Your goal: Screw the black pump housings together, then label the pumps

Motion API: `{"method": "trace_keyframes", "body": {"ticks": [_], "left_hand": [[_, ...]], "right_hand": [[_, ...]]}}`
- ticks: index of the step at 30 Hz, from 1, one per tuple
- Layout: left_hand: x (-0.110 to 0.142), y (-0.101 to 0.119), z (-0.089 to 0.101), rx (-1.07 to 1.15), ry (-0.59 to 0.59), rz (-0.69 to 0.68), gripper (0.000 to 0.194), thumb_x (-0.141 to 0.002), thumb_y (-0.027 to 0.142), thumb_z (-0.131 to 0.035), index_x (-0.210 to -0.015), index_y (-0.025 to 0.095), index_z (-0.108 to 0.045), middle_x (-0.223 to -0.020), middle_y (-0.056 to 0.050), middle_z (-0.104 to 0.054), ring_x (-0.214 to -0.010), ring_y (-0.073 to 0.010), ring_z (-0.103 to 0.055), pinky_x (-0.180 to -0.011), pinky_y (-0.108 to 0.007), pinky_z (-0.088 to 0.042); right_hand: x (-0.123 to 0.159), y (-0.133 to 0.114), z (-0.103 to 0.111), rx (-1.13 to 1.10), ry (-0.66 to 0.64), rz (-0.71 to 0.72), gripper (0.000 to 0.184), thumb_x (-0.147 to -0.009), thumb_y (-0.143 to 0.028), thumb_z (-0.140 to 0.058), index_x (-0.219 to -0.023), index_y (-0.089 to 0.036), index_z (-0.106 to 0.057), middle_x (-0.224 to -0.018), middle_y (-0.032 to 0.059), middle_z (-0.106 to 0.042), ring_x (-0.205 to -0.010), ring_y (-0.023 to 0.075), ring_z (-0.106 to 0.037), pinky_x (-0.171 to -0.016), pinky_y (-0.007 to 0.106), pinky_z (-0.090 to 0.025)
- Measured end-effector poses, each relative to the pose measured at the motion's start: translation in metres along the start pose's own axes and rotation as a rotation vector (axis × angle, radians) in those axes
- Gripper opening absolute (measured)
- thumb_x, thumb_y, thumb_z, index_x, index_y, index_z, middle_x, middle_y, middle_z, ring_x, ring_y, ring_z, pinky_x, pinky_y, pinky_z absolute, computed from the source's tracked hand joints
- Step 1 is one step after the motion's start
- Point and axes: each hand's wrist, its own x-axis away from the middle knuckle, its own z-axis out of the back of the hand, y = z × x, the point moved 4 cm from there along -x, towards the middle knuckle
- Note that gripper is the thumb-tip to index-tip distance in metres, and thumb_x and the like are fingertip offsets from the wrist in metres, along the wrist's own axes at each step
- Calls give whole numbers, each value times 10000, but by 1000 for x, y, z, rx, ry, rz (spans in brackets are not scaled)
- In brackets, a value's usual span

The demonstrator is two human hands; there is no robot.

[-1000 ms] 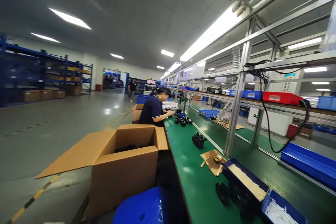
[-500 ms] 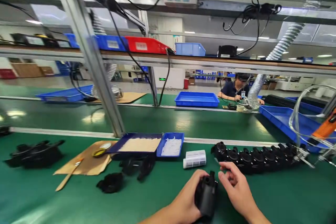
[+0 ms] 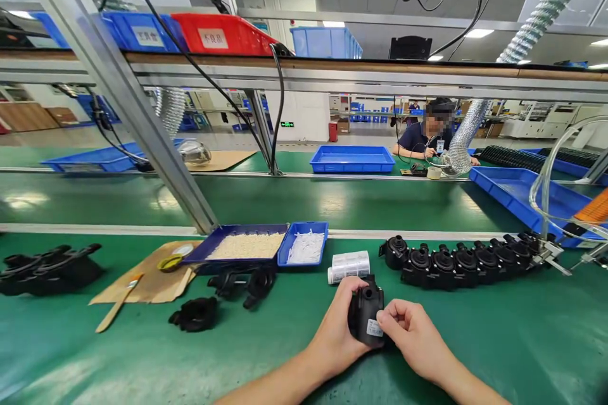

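Black housing [image 3: 367,304] | clasped in your left hand [image 3: 338,330] | your right hand [image 3: 418,336]: fingertips bunched at its white label [image 3: 374,328], hold unclear, print illegible | red bin [image 3: 237,37], beyond left of grip: "不良品"

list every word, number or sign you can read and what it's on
"不良品": label on the red bin
Too small or blurred to read: blue bin's label, sticker on the black part, white roll, green sign, badge

The green bench [image 3: 142,361] carries black parts [image 3: 443,261], trays [image 3: 300,263], a white roll [image 3: 350,266].
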Motion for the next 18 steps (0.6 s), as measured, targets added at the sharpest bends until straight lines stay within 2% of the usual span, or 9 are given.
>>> {"method": "trace_keyframes", "body": {"ticks": [9,18], "left_hand": [[-1,4,-1,0,6,-35,671,-727,253,-900,-1245,292,-475,-1209,-26,-524,-1050,-217,-571,-921,-365,-504],[1,5,0,-13,7,-50,681,-726,274,-906,-1250,299,-472,-1215,-28,-516,-1064,-220,-564,-928,-373,-503]], "right_hand": [[1,1,0,97,-9,-9,455,-916,-594,-640,-774,-170,-556,-714,-10,-518,-657,137,-423,-621,290,-303],[3,-5,1,191,40,1,393,-922,-523,-646,-790,-154,-621,-737,10,-586,-681,151,-472,-629,288,-354]]}}
